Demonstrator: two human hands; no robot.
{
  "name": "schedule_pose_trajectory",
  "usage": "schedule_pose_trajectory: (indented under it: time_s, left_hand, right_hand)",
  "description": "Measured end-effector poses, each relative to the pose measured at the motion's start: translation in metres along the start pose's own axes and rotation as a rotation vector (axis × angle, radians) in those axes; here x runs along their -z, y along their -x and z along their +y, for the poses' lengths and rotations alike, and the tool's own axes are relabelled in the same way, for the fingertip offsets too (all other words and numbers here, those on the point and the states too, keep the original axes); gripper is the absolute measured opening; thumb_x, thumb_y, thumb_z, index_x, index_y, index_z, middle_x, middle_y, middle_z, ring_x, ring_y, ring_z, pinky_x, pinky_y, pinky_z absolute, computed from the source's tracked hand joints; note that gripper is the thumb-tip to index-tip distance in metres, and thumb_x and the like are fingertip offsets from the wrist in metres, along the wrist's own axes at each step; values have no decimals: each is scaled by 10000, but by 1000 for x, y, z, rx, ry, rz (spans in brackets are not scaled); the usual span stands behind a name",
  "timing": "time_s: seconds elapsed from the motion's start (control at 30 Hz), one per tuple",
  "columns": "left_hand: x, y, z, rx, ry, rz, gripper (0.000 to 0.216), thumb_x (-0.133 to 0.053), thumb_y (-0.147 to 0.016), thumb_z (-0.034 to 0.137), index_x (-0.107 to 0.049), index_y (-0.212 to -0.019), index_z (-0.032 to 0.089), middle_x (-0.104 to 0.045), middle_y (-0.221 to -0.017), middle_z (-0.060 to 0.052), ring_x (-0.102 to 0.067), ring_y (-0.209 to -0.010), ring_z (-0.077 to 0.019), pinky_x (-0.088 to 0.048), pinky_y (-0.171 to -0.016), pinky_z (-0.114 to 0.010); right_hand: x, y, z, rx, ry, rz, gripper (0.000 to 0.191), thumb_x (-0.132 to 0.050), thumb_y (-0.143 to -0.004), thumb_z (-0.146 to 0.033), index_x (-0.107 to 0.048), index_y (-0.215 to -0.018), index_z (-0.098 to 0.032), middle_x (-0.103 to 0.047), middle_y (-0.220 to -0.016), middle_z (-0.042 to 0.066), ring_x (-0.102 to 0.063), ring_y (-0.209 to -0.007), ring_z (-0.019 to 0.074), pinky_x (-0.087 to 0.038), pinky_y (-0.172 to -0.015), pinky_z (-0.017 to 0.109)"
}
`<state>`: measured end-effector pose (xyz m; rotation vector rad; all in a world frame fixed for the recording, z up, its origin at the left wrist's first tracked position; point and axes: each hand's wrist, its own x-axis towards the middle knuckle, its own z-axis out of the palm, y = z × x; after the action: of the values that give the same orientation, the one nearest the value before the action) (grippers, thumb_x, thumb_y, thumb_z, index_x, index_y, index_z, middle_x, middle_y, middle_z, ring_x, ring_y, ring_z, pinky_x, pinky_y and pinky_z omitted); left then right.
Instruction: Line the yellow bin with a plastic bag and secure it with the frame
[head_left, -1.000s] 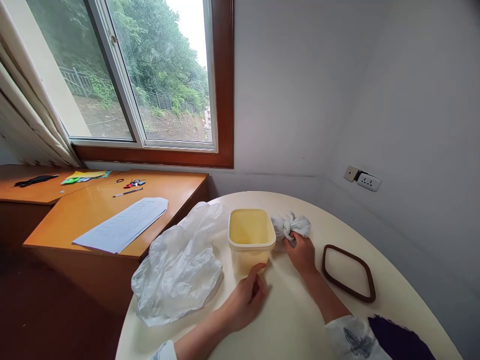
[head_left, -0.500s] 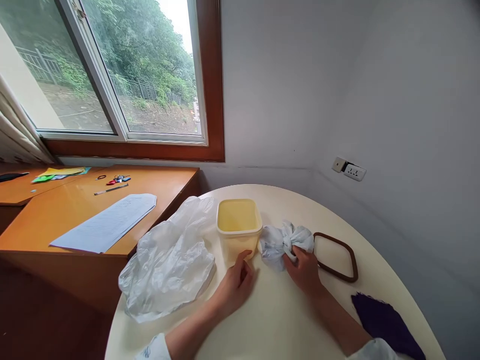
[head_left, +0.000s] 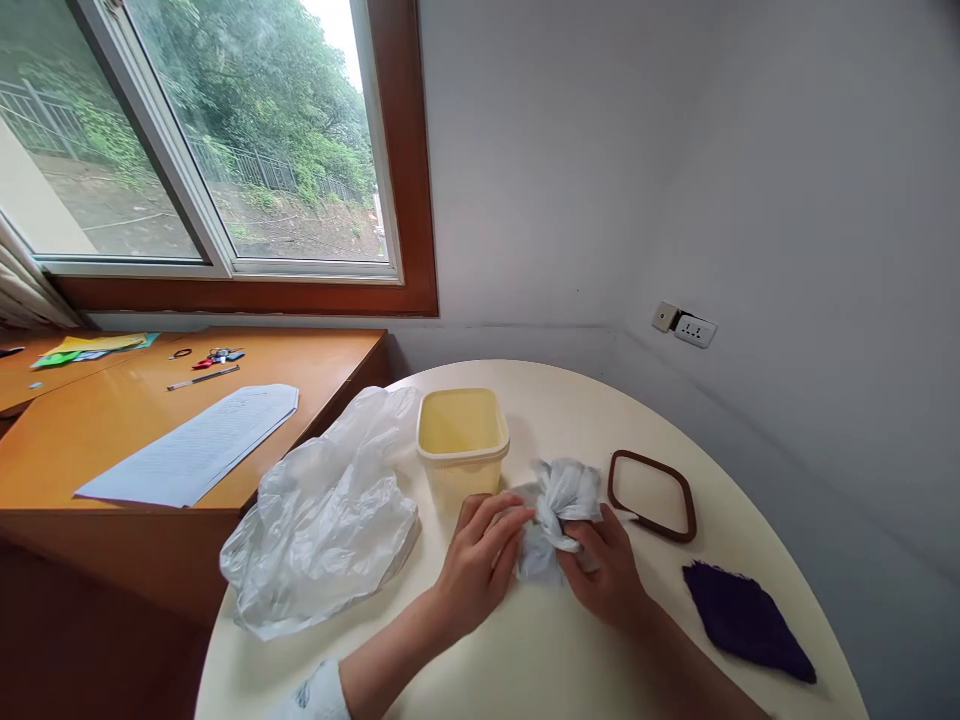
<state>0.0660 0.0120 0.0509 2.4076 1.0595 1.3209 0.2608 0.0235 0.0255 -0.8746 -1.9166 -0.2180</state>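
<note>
Between my hands is a knotted white plastic bag (head_left: 559, 495), low over the round table. My right hand (head_left: 609, 572) is closed on the bag's right side near the knot, thumb and fingers pinching the plastic. From the left, my left hand (head_left: 480, 560) meets the bag with its fingertips; the fingers are bent together, and their tips are partly lost against the plastic. Just behind my left hand stands a yellow square plastic tub (head_left: 463, 430), its top uncovered. What the knotted bag contains is hidden.
A crumpled clear plastic bag (head_left: 322, 535) covers the table's left side. On the right lie a brown rounded frame (head_left: 688, 510) and a dark purple cloth (head_left: 746, 620). The wooden desk (head_left: 345, 365) at left carries papers (head_left: 195, 445), a pen (head_left: 202, 378) and keys (head_left: 223, 356).
My left hand has moved right from the tub's front to the knotted bag. The bag has come slightly nearer and turned, still in my right hand. The whole view has shifted a little.
</note>
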Motion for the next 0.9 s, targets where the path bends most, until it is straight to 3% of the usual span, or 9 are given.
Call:
schedule_pose_trajectory:
  time_s: [0.13,0.33,0.53,0.7,0.9]
  left_hand:
    - [2,-17,5,-14,79,-174,391,-428,-843,64,-540,-1188,209,-587,-1109,-93,-495,-1009,-210,-429,-888,-357]
    - [4,-33,3,115,229,-334,432,-527,-717,67,-578,-1122,208,-574,-1086,-87,-533,-993,-211,-454,-854,-319]
    - [-7,-24,-2,326,251,-253,264,-515,-750,124,-574,-998,189,-588,-881,-44,-541,-797,-168,-451,-702,-265]
    - [-10,-20,1,340,221,-218,287,-484,-706,75,-554,-963,181,-600,-878,-41,-533,-766,-159,-430,-682,-250]
    - [-6,-24,5,364,207,-164,298,-454,-725,70,-540,-991,173,-575,-853,-40,-508,-705,-140,-422,-633,-239]
  right_hand:
    - [3,-2,-4,-11,-129,-19,185,-483,-726,-63,-502,-823,-219,-580,-714,16,-466,-641,163,-424,-598,305]
    - [3,-4,-5,-130,-202,-26,188,-459,-758,-57,-502,-851,-215,-573,-773,26,-518,-723,167,-463,-641,313]
    - [0,-6,-3,-27,-67,3,336,-475,-761,-16,-529,-1028,-213,-604,-934,65,-563,-906,194,-463,-783,378]
    - [3,-8,-6,44,-71,23,253,-493,-760,-9,-549,-878,-226,-639,-785,8,-608,-783,160,-441,-748,362]
    - [6,-11,-11,3,-200,48,224,-511,-760,-9,-532,-822,-223,-643,-777,13,-619,-830,175,-466,-735,360]
